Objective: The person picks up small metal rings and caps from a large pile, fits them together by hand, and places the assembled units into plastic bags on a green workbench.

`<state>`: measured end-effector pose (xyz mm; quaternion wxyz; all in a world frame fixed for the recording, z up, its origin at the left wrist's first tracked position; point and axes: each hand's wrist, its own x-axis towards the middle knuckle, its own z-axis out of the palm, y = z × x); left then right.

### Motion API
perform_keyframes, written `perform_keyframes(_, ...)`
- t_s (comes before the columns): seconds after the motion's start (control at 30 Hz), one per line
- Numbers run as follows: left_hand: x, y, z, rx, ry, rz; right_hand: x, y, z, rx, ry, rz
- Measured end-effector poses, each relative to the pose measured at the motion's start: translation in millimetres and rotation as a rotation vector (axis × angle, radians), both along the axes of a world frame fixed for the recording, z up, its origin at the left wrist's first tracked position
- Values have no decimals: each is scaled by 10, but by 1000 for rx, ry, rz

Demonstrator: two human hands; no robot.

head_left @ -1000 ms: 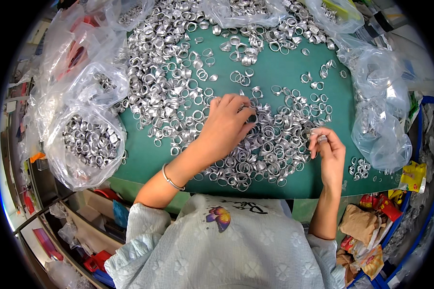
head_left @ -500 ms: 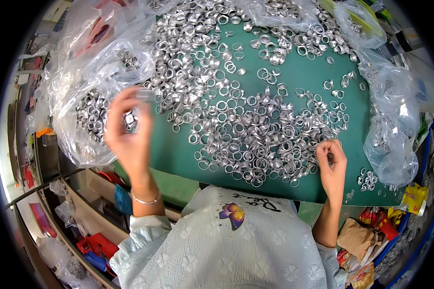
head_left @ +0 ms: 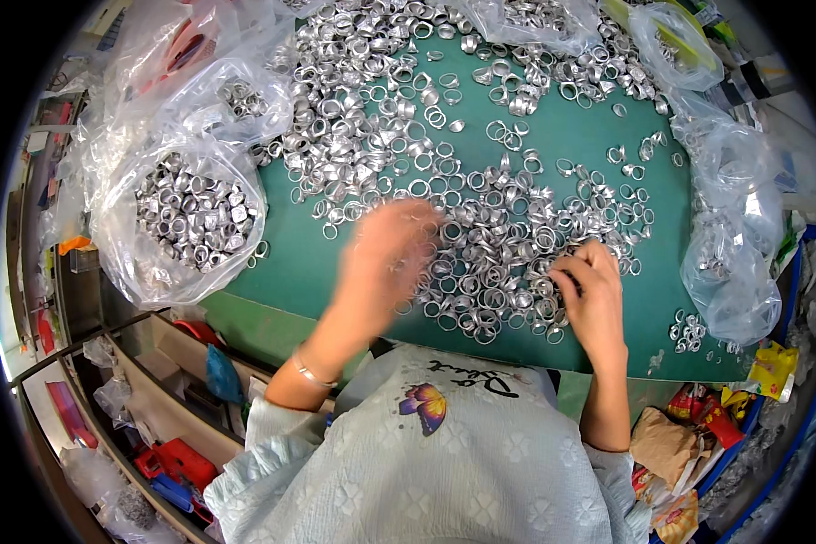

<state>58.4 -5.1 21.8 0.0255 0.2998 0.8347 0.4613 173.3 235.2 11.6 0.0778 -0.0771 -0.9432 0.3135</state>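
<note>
Many silver-coloured metal rings [head_left: 490, 236] lie heaped over the green table top [head_left: 286, 263]. My left hand [head_left: 390, 249], smeared by motion, is over the left side of the near heap; its fingers cannot be made out. At the right side of that heap my right hand [head_left: 594, 286] has thumb and fingers bent together among the rings. Whatever its fingertips hold is too small and hidden to name. A clear plastic bag [head_left: 122, 272] filled with chunkier rings [head_left: 195, 213] stands open at the left, apart from both hands.
More clear bags [head_left: 734, 245] line the table's right side. A small group of rings [head_left: 687, 331] sits near the front right corner. At lower left is a compartmented shelf [head_left: 163, 358] with a red object [head_left: 186, 462]. Crumpled packaging [head_left: 666, 444] lies at lower right.
My left hand has swung right, from over the bag of rings to the near heap. My right hand has shifted slightly left and away from me, onto the heap's edge.
</note>
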Motion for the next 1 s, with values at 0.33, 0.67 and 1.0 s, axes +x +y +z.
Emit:
perform_keyframes(0.33, 70, 775, -343, -121, 121, -397, 242, 213, 77, -253, -104, -325)
perform_keyframes(0.67, 60, 571, -78, 132, -473, -122, 82, -13, 8, 317, 27, -146)
perform_keyframes(1.0, 135, 830, -253, -104, -3, -240, 369, 333, -95, -850, 151, -453)
